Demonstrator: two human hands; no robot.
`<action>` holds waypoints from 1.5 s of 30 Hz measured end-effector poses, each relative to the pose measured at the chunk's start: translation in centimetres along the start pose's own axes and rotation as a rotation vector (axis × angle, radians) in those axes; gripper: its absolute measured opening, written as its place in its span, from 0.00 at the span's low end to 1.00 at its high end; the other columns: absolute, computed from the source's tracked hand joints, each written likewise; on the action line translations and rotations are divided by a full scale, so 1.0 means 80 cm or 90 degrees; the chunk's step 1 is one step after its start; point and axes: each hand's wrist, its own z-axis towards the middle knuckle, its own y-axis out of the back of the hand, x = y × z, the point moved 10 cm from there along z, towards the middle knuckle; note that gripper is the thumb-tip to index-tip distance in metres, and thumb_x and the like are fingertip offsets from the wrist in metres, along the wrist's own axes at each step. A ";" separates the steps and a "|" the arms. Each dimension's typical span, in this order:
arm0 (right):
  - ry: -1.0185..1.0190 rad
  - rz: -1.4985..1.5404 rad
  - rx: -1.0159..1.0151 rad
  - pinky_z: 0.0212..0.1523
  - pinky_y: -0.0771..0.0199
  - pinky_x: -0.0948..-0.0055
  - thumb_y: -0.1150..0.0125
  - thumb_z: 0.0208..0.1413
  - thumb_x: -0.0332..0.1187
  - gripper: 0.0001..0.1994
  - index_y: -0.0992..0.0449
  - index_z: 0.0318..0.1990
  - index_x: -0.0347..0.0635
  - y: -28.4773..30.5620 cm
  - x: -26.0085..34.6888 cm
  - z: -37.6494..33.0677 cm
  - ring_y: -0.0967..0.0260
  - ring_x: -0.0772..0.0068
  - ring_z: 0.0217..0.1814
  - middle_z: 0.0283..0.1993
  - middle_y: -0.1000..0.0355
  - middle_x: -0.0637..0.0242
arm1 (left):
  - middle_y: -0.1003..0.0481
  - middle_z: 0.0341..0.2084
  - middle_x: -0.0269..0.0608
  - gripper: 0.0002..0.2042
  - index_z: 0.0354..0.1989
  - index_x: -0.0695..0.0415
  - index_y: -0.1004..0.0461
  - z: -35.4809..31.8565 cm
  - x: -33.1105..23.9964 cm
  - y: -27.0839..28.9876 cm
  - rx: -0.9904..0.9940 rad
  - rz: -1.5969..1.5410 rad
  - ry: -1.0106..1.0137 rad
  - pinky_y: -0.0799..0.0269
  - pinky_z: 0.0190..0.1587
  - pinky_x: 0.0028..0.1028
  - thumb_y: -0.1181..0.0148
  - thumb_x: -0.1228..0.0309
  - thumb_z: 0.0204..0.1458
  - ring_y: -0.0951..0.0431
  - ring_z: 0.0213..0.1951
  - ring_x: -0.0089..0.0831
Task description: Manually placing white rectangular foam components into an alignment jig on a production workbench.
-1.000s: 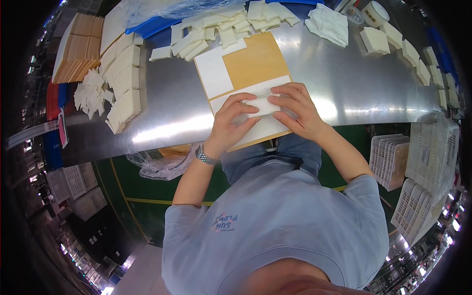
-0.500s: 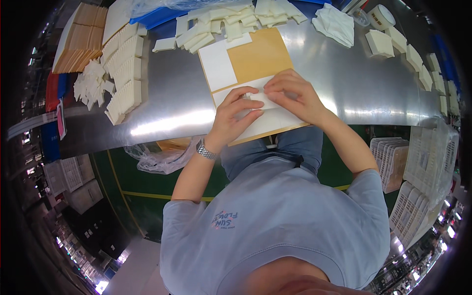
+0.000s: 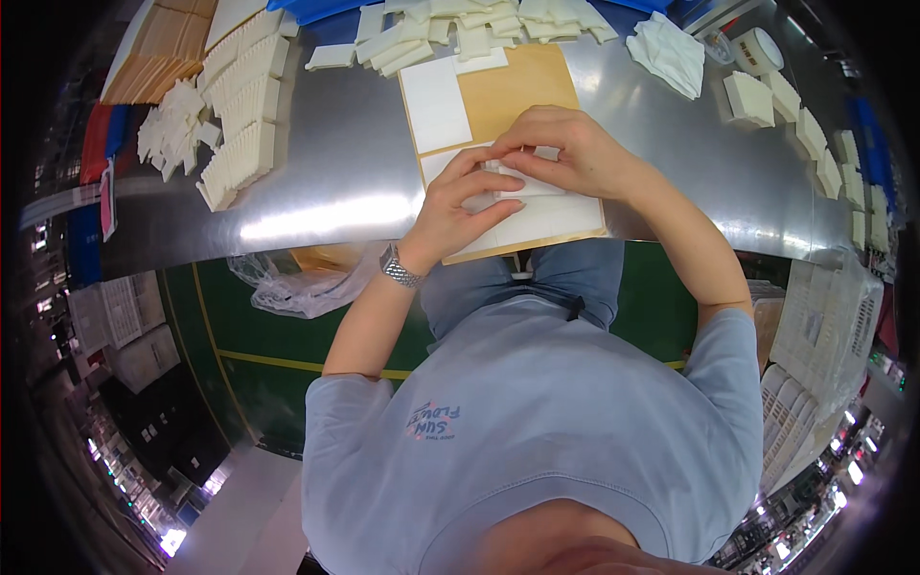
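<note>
A tan sheet (image 3: 522, 91) lies on the metal table in front of me, with white paper-like panels (image 3: 437, 107) covering parts of it. Over its near half, both hands meet at a small white piece (image 3: 493, 169), mostly hidden by my fingers. My left hand (image 3: 458, 203) holds it from the left, thumb and fingers curled around its side. From the right, my right hand (image 3: 571, 151) arches over with thumb and fingertips pinched at the piece's far end, close to the left fingertips. What exactly the right fingertips grip is too small to make out.
Loose cream-white blocks (image 3: 398, 43) lie beyond the sheet. Stacked white pieces (image 3: 244, 149) and a scattered white heap (image 3: 174, 132) are at left, near a brown stack (image 3: 163, 53). A white cloth (image 3: 666, 53), more blocks (image 3: 749, 99) and a white tub (image 3: 757, 50) sit at right.
My right hand has shifted left and arched higher, bringing its fingertips against the left ones. The left hand stays around the white piece. The whole view has tilted slightly.
</note>
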 end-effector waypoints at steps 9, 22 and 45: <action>0.010 -0.035 -0.050 0.52 0.27 0.66 0.25 0.49 0.28 0.20 0.21 0.51 0.40 0.010 0.007 -0.023 0.26 0.64 0.48 0.45 0.22 0.64 | 0.24 0.53 0.36 0.12 0.40 0.51 0.15 0.004 -0.026 0.012 -0.044 0.060 -0.075 0.23 0.52 0.31 0.25 0.77 0.45 0.27 0.58 0.35; -0.023 -0.004 -0.051 0.48 0.27 0.65 0.21 0.44 0.31 0.25 0.20 0.52 0.38 0.054 0.054 -0.041 0.25 0.58 0.47 0.46 0.21 0.59 | 0.18 0.48 0.50 0.20 0.59 0.64 0.32 0.029 -0.066 0.032 -0.043 -0.256 0.137 0.23 0.55 0.28 0.40 0.84 0.58 0.19 0.51 0.28; -0.011 -0.091 -0.031 0.39 0.28 0.63 0.22 0.44 0.33 0.23 0.20 0.50 0.39 0.052 0.073 -0.042 0.26 0.56 0.39 0.37 0.22 0.58 | 0.18 0.46 0.54 0.11 0.50 0.64 0.30 0.026 -0.062 0.031 -0.003 -0.237 0.129 0.19 0.52 0.26 0.40 0.83 0.60 0.17 0.48 0.29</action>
